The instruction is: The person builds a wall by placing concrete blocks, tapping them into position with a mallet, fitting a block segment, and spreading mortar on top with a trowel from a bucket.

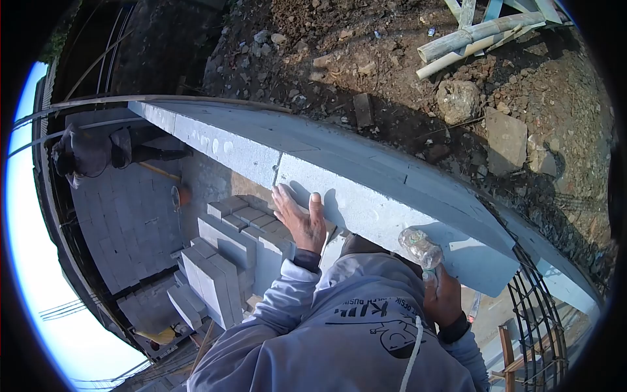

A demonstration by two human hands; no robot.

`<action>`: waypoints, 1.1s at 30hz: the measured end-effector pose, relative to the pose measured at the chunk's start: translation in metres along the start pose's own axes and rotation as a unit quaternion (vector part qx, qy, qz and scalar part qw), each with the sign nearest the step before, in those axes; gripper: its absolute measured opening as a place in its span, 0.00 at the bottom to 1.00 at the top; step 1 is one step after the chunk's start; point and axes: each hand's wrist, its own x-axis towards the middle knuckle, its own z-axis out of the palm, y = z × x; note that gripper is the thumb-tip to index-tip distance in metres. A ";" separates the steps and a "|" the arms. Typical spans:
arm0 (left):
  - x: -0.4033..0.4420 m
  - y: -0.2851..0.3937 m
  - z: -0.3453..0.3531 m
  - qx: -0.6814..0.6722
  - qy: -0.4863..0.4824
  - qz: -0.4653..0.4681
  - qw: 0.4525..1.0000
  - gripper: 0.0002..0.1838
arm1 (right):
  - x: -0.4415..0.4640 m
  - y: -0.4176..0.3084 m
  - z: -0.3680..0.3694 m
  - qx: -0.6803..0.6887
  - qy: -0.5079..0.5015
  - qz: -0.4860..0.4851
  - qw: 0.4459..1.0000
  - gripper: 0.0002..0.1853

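A wall of pale grey blocks [339, 189] runs diagonally across the view, with a thin vertical joint between two blocks near its middle. Against the wall's near edge, beside that joint, rests my left hand [304, 222], its fingers spread and nothing in it. My right hand [443, 297] is closed round the handle of a mallet [420, 247], whose pale, cloudy head lies over the top of the block nearer the right end. Most of the handle is hidden in my fingers.
Stacked grey blocks [219, 281] stand left of my body. Another person [98, 153] bends by a far wall at upper left, near an orange bucket [182, 195]. Steel rebar [535, 313] rises at the right end. Beyond the wall lie rubble and bamboo poles [480, 40].
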 end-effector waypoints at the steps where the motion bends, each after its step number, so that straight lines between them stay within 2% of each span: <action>1: 0.018 -0.016 -0.001 -0.057 0.027 -0.073 0.995 0.48 | 0.000 -0.002 0.000 -0.004 -0.001 0.000 1.000 0.09; 3: 0.054 -0.052 0.003 -0.196 0.079 -0.206 0.956 0.49 | 0.002 -0.007 -0.001 -0.012 0.000 -0.004 1.000 0.09; 4: 0.065 -0.067 0.012 -0.289 0.100 -0.253 0.918 0.46 | 0.002 -0.008 -0.002 -0.013 -0.010 -0.005 1.000 0.09; 7: 0.071 -0.075 0.020 -0.470 0.000 -0.296 0.832 0.38 | 0.005 -0.014 -0.005 -0.019 -0.023 -0.026 0.999 0.09; 8: 0.070 -0.063 0.024 -0.488 0.047 -0.283 0.824 0.29 | 0.009 -0.019 -0.004 -0.024 -0.021 -0.047 0.998 0.09; 12: 0.066 -0.062 0.017 -0.475 0.015 -0.249 0.844 0.25 | 0.042 -0.088 -0.006 0.050 -0.007 -0.147 0.988 0.10; 15: 0.066 -0.059 0.017 -0.461 0.019 -0.235 0.855 0.24 | 0.068 -0.116 0.009 0.030 -0.028 -0.215 0.976 0.12; 18: 0.065 -0.055 0.016 -0.454 0.028 -0.216 0.864 0.24 | 0.092 -0.102 0.049 -0.039 -0.079 -0.144 0.986 0.15; 19: 0.064 -0.053 0.014 -0.445 0.033 -0.212 0.869 0.24 | 0.100 -0.091 0.066 -0.117 -0.078 -0.107 0.984 0.17; 21: 0.065 -0.055 0.014 -0.440 0.031 -0.213 0.872 0.25 | 0.102 -0.096 0.069 -0.127 -0.095 -0.109 0.981 0.17; 27: 0.063 -0.060 0.016 -0.412 0.029 -0.190 0.891 0.25 | 0.103 -0.096 0.069 -0.080 -0.108 -0.104 0.985 0.15; 30: 0.062 -0.063 0.020 -0.342 0.055 -0.135 0.929 0.25 | 0.103 -0.110 0.060 -0.023 -0.130 -0.084 0.988 0.13; 33: 0.060 -0.067 0.019 -0.354 0.015 -0.209 0.912 0.25 | 0.101 -0.129 0.050 0.001 -0.130 -0.141 0.981 0.12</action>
